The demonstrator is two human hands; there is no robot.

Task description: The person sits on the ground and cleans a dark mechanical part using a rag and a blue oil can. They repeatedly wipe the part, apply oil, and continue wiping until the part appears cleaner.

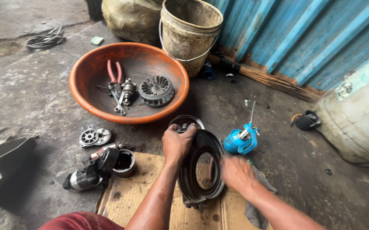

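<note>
head view looks down on a greasy concrete floor with a cardboard sheet [127, 194] at 6 o'clock. left hand [177, 142] is curled over the top edge of a dark metal ring housing [201, 170], fingers pressed together and gripping the rim. the housing stands on edge on the cardboard, near centre, tilted a little. right hand [237, 172] sits at the housing's 3 o'clock side, touching it; it is blurred, so i cannot tell how its fingers lie. a grey rag [257, 204] lies under that forearm. just past the housing at 2 o'clock rests a blue oil can [239, 140] with a thin spout. at 11 o'clock is an orange basin [90, 85] holding red pliers [114, 72], a finned wheel [156, 90] and small parts. a dirty bucket [189, 32] stands at 12 o'clock against a blue corrugated wall [304, 34]. at 9 o'clock, beside the cardboard, lie a starter motor [88, 172], a metal cup [125, 163] and a round plate [94, 137].
</note>
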